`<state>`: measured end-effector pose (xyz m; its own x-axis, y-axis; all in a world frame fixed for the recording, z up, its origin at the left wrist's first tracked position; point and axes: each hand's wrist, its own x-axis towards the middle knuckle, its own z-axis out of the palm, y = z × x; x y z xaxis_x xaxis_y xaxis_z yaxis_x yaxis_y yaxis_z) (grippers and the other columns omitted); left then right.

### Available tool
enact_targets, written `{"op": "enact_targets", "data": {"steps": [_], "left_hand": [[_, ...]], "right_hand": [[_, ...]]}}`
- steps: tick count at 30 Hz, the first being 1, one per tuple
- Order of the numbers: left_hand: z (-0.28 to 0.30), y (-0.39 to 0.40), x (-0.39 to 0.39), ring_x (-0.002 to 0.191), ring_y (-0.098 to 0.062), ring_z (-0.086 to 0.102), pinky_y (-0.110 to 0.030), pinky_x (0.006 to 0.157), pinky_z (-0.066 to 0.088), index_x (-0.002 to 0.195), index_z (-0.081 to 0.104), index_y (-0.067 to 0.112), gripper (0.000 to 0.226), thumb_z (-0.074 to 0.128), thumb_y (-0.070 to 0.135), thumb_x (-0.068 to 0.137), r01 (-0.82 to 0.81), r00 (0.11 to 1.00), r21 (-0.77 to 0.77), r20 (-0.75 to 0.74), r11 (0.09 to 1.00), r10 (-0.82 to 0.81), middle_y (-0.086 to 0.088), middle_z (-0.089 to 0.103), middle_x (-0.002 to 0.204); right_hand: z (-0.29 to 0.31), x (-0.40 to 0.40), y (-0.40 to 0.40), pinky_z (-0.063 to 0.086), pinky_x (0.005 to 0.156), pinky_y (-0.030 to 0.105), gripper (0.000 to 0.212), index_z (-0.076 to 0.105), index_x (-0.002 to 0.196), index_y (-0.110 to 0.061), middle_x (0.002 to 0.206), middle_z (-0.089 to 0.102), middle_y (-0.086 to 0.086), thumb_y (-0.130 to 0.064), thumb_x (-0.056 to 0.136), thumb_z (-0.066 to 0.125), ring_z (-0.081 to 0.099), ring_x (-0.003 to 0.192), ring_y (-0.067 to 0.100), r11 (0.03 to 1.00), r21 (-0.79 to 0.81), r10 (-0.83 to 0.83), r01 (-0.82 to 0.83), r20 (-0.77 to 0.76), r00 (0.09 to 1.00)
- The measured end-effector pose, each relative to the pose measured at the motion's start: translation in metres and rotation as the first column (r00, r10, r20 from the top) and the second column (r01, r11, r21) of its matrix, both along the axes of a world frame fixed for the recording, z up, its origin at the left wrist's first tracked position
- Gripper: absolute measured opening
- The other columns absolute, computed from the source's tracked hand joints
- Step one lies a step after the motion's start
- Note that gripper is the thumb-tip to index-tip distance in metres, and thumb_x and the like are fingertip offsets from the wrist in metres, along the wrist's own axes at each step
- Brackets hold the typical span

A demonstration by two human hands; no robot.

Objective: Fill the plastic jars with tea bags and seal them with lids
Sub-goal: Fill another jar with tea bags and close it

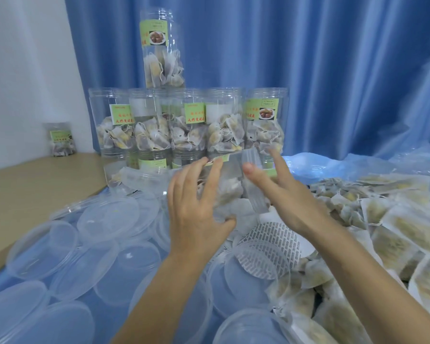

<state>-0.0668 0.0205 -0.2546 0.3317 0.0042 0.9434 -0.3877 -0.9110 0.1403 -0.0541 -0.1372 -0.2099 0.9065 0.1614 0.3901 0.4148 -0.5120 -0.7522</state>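
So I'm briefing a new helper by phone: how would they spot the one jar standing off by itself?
Start at the white wall on the left, where the pale wooden floor meets it. A small clear plastic jar with a green label stands there, holding tea bags. Unlike the stacked clear jars before the blue curtain, it stands alone, well left of them.

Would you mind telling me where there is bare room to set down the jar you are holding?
The wooden tabletop is bare at far left, bordered by the wall, the lone small jar and the stacked jars. Elsewhere it is crowded: clear lids cover the near left, tea bags the right.
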Motion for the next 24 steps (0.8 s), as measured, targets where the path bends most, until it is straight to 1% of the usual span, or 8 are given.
{"op": "enact_targets", "data": {"steps": [3, 7, 10, 12, 15, 17, 20, 24], "left_hand": [[0.003, -0.007, -0.002, 0.122, -0.03, 0.045, -0.041, 0.105, 0.032, 0.132, 0.051, 0.006, 0.09, 0.077, 0.041, 0.052, 0.085, 0.995, -0.121, -0.046, 0.989, -0.092, -0.014, 0.053, 0.13], [-0.004, -0.018, -0.001, 0.119, -0.032, 0.054, -0.044, 0.099, 0.043, 0.128, 0.052, -0.004, 0.087, 0.08, 0.035, 0.056, -0.004, 1.0, -0.091, -0.006, 0.996, 0.003, -0.018, 0.058, 0.126], [-0.009, -0.022, -0.003, 0.117, -0.034, 0.057, -0.045, 0.095, 0.045, 0.126, 0.051, -0.009, 0.083, 0.077, 0.039, 0.064, -0.013, 0.999, -0.135, -0.045, 0.991, 0.007, -0.019, 0.059, 0.125], [-0.005, -0.022, -0.006, 0.12, -0.033, 0.055, -0.043, 0.098, 0.043, 0.13, 0.048, -0.007, 0.084, 0.063, 0.047, 0.067, -0.004, 0.993, -0.173, -0.117, 0.985, -0.017, -0.018, 0.056, 0.13], [0.005, -0.023, -0.009, 0.128, -0.024, 0.049, -0.04, 0.102, 0.044, 0.141, 0.038, 0.01, 0.094, 0.074, 0.043, 0.061, 0.062, 0.951, -0.321, -0.269, 0.945, -0.154, -0.005, 0.049, 0.14], [0.014, -0.022, -0.01, 0.117, -0.015, 0.055, -0.027, 0.091, 0.048, 0.138, 0.04, 0.024, 0.093, 0.079, 0.042, 0.055, 0.063, 0.925, -0.467, -0.303, 0.882, -0.227, 0.007, 0.057, 0.13], [0.034, -0.014, -0.012, 0.092, 0.001, 0.063, -0.001, 0.062, 0.042, 0.113, 0.055, 0.033, 0.072, 0.08, 0.043, 0.046, 0.103, 0.903, -0.662, -0.25, 0.742, -0.349, 0.02, 0.066, 0.095], [0.063, 0.005, -0.013, 0.076, 0.004, 0.058, 0.001, 0.055, 0.038, 0.095, 0.054, 0.027, 0.054, 0.085, 0.03, 0.051, 0.107, 0.865, -0.699, -0.286, 0.707, -0.413, 0.017, 0.06, 0.084]], "right_hand": [[-0.001, -0.006, 0.005, 0.022, 0.114, 0.036, 0.077, 0.009, 0.135, -0.065, 0.154, 0.02, -0.016, -0.079, 0.068, 0.046, 0.017, 0.141, 0.001, 0.99, -0.053, 0.143, -0.133, 0.265, 0.954], [-0.005, -0.008, 0.013, 0.034, 0.104, 0.03, 0.058, 0.031, 0.134, -0.055, 0.135, 0.046, -0.006, -0.07, 0.078, 0.036, 0.039, 0.128, 0.008, 0.999, 0.035, -0.039, 0.027, 0.392, 0.919], [-0.008, -0.016, 0.03, 0.036, 0.104, 0.044, 0.058, 0.028, 0.131, -0.058, 0.135, 0.042, 0.005, -0.07, 0.076, 0.037, 0.039, 0.126, 0.028, 0.985, -0.013, -0.152, 0.169, 0.375, 0.914], [-0.005, -0.02, 0.035, 0.036, 0.104, 0.043, 0.06, 0.028, 0.132, -0.057, 0.136, 0.038, 0.003, -0.07, 0.075, 0.04, 0.037, 0.126, 0.027, 0.985, 0.006, -0.161, 0.171, 0.366, 0.916], [0.004, -0.021, 0.031, 0.031, 0.108, 0.035, 0.086, 0.025, 0.14, -0.048, 0.142, 0.032, -0.003, -0.074, 0.064, 0.054, 0.03, 0.133, 0.019, 0.989, 0.066, -0.148, 0.132, 0.378, 0.914], [0.009, -0.021, 0.025, 0.024, 0.109, 0.025, 0.114, 0.016, 0.146, -0.04, 0.148, 0.024, -0.008, -0.07, 0.052, 0.072, 0.023, 0.136, 0.006, 0.99, 0.141, -0.062, 0.014, 0.344, 0.937], [0.011, -0.019, 0.024, 0.03, 0.112, 0.033, 0.136, 0.01, 0.149, -0.029, 0.149, 0.032, -0.013, -0.065, 0.038, 0.08, 0.032, 0.135, 0.003, 0.968, 0.231, 0.046, -0.102, 0.236, 0.971], [0.018, -0.012, 0.033, 0.044, 0.098, 0.037, 0.095, 0.054, 0.125, -0.028, 0.121, 0.064, -0.009, -0.071, 0.043, 0.075, 0.057, 0.116, 0.013, 0.9, 0.371, 0.231, -0.23, 0.043, 0.972]]}}
